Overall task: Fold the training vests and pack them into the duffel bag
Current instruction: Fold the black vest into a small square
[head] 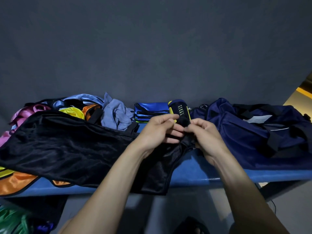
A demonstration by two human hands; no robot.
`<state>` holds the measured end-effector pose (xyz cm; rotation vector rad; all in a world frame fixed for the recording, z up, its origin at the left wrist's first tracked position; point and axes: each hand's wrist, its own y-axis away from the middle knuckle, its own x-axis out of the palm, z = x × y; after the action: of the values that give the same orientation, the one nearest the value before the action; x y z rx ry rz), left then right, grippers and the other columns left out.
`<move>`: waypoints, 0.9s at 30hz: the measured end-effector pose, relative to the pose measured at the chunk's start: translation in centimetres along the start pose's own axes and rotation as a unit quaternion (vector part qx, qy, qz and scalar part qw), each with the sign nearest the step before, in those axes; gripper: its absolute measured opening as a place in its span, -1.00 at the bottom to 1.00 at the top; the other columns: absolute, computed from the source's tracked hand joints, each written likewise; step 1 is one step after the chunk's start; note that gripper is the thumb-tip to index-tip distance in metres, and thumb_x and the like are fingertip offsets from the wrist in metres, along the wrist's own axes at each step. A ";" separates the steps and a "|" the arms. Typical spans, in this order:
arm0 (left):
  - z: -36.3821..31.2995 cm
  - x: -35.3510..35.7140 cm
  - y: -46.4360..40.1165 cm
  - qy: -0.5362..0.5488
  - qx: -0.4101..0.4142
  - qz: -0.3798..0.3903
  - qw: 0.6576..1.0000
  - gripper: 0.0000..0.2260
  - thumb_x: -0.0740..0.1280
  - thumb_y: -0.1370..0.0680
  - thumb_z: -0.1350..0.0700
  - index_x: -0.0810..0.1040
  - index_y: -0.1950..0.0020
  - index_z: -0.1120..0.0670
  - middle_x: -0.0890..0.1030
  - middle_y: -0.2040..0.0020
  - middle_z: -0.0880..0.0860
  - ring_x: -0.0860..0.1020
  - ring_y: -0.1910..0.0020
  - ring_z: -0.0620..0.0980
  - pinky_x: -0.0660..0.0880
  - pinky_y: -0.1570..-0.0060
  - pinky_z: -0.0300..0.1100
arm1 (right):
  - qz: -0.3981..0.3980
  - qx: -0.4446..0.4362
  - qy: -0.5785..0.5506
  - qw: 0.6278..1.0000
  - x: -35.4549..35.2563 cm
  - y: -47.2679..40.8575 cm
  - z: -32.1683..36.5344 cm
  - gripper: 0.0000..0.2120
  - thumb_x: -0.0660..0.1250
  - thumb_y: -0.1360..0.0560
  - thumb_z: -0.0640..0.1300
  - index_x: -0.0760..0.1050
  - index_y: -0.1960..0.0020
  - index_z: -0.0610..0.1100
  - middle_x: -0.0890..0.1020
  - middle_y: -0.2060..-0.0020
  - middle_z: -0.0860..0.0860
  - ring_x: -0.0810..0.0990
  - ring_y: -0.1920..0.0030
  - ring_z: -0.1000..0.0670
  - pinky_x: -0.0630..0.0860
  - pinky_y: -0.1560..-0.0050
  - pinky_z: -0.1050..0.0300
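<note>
Black mesh vest (67, 149) feels light, limp and slippery; my left hand (158, 130) and right hand (204, 134) both pinch its shoulder strap, the best hold.

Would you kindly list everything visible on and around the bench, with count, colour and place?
black vest: one, black, spread across the bench's left and middle, draping over the front edge
pile of vests: several, pink, yellow, orange, light blue, back left
orange vest: one, orange, front left under the black vest
folded vests: small stack, blue on top, back middle
bottle: one, dark with yellow, behind the hands
duffel bag: one, navy, right end
bench: one, blue
green cloth: one, green, on the floor at lower left
left hand: pinches the black vest's strap
right hand: pinches the same strap
</note>
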<state>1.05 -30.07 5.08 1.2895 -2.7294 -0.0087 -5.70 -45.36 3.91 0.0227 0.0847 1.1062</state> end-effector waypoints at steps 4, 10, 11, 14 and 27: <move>3.3 -4.5 -2.0 -0.457 0.071 -0.093 0.882 -0.76 0.31 -0.65 0.13 0.60 -0.30 0.04 0.66 -0.21 -0.01 0.62 -0.13 0.01 0.51 -0.21 -0.09 | -0.062 0.049 0.098 0.992 -2.6 -1.1 -1.1 -0.91 0.37 -0.44 -0.24 0.55 0.21 -0.08 0.53 0.37 -0.07 0.46 0.35 -0.05 0.36 0.41 0.14; 7.1 -7.2 -2.7 -0.651 0.017 -0.041 0.758 -0.73 0.26 -0.67 -0.09 0.53 -0.35 -0.11 0.52 -0.28 -0.01 0.44 -0.27 0.12 0.34 -0.24 0.04 | -0.084 0.066 0.277 0.955 -3.7 -2.2 -3.5 -0.81 0.36 -0.50 -0.14 0.41 0.25 -0.08 0.54 0.38 -0.03 0.53 0.32 -0.10 0.50 0.25 0.00; 7.4 -7.4 -2.7 -0.647 0.036 -0.051 0.760 -0.75 0.25 -0.67 -0.10 0.54 -0.33 -0.13 0.53 -0.26 -0.02 0.45 -0.24 0.10 0.32 -0.20 0.03 | -0.086 0.063 0.299 0.948 -3.5 -2.3 -3.5 -0.79 0.36 -0.51 -0.10 0.40 0.26 -0.08 0.57 0.35 -0.06 0.58 0.27 -0.15 0.57 0.20 -0.04; 7.7 -8.0 -2.8 -0.651 0.076 -0.065 0.753 -0.77 0.23 -0.68 -0.10 0.57 -0.30 -0.16 0.56 -0.19 -0.06 0.48 -0.18 0.07 0.29 -0.15 0.00 | -0.085 0.063 0.343 0.933 -2.9 -2.8 -3.5 -0.64 0.35 -0.57 0.05 0.40 0.29 -0.13 0.62 0.29 -0.13 0.64 0.12 -0.24 0.63 0.03 -0.16; 9.6 -7.1 -4.1 -0.664 0.088 -0.172 0.723 -0.80 0.18 -0.66 -0.08 0.55 -0.13 -0.07 0.57 -0.07 -0.01 0.47 -0.10 0.09 0.29 -0.14 0.01 | -0.092 0.103 0.398 0.907 -2.1 -3.6 -3.1 -0.73 0.16 -0.62 -0.04 0.50 -0.01 -0.23 0.60 -0.10 -0.25 0.56 -0.07 -0.28 0.51 -0.08 -0.05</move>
<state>7.62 -27.66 -5.50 2.5548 -3.3952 -1.1833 -3.69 -48.95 0.73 -0.2471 0.9228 0.8535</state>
